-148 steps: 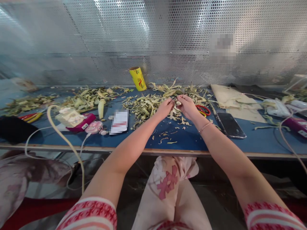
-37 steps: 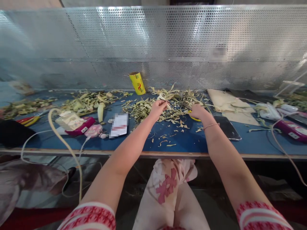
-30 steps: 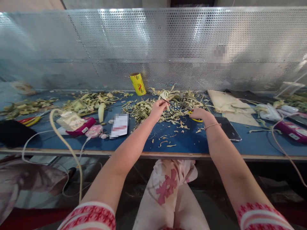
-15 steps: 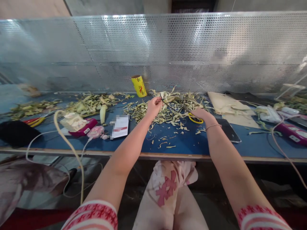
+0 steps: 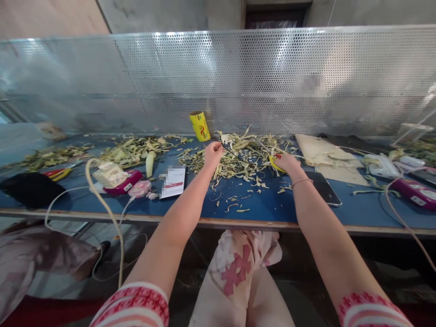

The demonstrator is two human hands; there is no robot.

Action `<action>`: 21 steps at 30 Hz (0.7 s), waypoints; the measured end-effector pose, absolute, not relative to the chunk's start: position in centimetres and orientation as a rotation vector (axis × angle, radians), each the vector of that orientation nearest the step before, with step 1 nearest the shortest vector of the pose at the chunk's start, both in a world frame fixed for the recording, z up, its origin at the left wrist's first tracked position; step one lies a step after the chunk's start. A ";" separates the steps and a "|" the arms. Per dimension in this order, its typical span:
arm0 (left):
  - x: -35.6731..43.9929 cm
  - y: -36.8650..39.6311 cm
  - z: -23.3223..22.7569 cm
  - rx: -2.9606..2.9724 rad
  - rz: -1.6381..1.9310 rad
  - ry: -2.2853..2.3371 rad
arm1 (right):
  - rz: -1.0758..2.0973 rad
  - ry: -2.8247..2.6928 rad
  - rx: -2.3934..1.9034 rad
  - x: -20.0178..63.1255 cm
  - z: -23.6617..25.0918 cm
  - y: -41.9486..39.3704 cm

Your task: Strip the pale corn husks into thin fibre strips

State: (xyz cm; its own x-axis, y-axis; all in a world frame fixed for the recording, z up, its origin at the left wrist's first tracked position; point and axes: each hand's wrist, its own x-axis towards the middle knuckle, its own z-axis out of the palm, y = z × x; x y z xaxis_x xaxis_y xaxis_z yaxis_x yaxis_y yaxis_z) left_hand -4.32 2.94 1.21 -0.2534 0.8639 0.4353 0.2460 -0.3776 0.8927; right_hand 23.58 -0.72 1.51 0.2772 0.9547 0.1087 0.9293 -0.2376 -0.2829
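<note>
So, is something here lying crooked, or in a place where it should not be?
Yes. The yellow roll by the mesh screen stands tilted, not upright. A phone lies among husk scraps strewn across the blue table. A cream cable loops over the front edge.

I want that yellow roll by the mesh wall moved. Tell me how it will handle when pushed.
The yellow roll stands on end and leans, so a push would likely tip it. Being cylindrical, it would probably roll across the blue table afterwards. Its open top suggests a hollow core, so it is probably light.
</note>
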 end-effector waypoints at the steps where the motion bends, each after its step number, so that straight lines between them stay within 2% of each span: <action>1: -4.3 3.0 1.1 1.471 1.682 1.342 | 0.114 -1.642 -2.263 23.4 1.7 -1.0; 8: -3.8 2.9 0.9 1.326 1.701 1.179 | 0.011 -1.527 -1.985 21.4 2.5 -2.2; 13: -3.5 2.6 0.8 1.315 1.634 1.099 | -0.161 -1.794 -1.724 19.5 1.8 -2.5; 21: -2.7 2.1 0.5 1.370 1.659 1.013 | 0.024 -1.976 -1.732 17.8 1.8 -3.2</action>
